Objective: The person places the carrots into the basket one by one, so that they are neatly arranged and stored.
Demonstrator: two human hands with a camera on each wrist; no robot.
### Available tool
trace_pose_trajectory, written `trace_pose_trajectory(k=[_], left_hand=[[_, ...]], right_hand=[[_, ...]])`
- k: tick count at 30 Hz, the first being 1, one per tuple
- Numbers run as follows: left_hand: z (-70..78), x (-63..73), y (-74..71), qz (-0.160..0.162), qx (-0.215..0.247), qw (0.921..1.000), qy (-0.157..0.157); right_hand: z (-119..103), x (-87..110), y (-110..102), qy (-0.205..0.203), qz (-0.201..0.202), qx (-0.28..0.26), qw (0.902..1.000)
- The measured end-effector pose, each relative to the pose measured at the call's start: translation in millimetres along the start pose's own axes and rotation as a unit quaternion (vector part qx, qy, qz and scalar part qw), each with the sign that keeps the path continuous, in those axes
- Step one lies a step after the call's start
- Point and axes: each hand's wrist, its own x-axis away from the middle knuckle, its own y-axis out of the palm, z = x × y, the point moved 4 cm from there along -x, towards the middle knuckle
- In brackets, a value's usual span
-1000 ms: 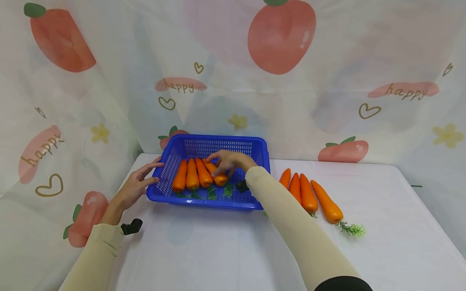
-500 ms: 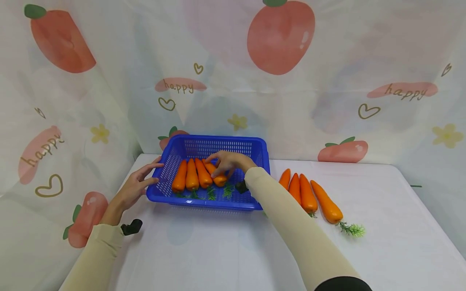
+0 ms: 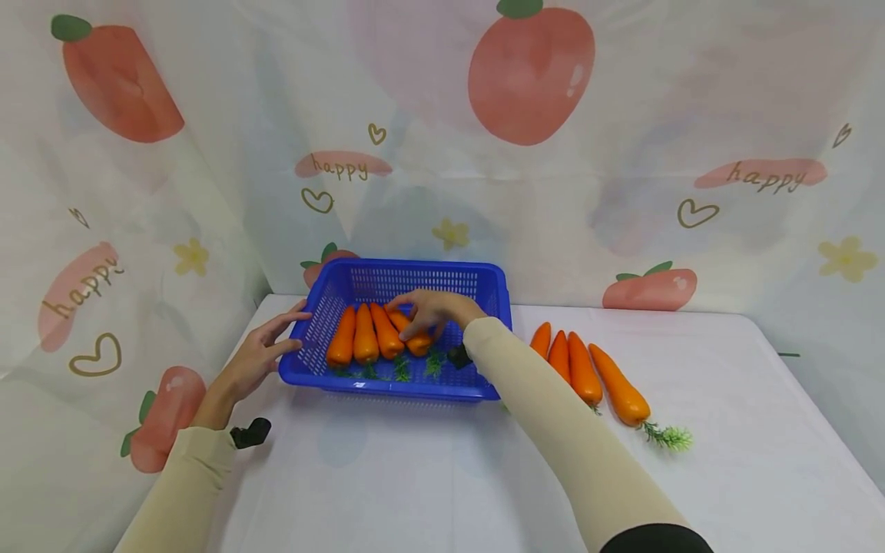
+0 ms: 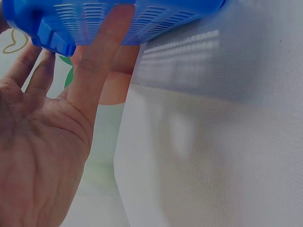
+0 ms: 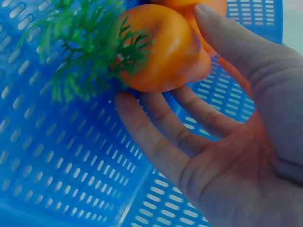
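Observation:
A blue plastic basket (image 3: 387, 389) with slotted walls stands on the table. My left hand (image 3: 257, 357) is at its left end, fingertips at the rim and straight thumb (image 4: 102, 56) against the wall. Inside, my right hand (image 3: 439, 309) reaches down over the rightmost carrot (image 3: 419, 346). Its thumb meets one side of that orange carrot (image 5: 163, 52), and the fingers bend round the other. The carrot lies tilted, with feathery green leaves (image 5: 90, 47) towards the basket's front. To its left, three more carrots (image 3: 366, 342) lie side by side, tips pointing back.
Several carrots (image 3: 620, 388) lie on the white tablecloth (image 3: 733, 384) right of the basket, partly hidden behind my right sleeve (image 3: 546, 407). A printed cloth wall (image 3: 553, 230) rises close behind the basket, and another stands on the left.

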Motion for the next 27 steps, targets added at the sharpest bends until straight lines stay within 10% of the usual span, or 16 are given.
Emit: trace_pose_trajectory(k=[16, 27], left_hand=[[-0.4, 0.7, -0.4, -0.011, 0.004, 0.9999, 0.002], [1.1, 0.9, -0.4, -0.01, 0.001, 0.9999, 0.005]], right_hand=[[-22.8, 25.4, -9.4, 0.016, -0.016, 0.113, 0.9933], [-41.0, 47.0, -14.1, -0.082, 0.002, 0.248, 0.9654]])
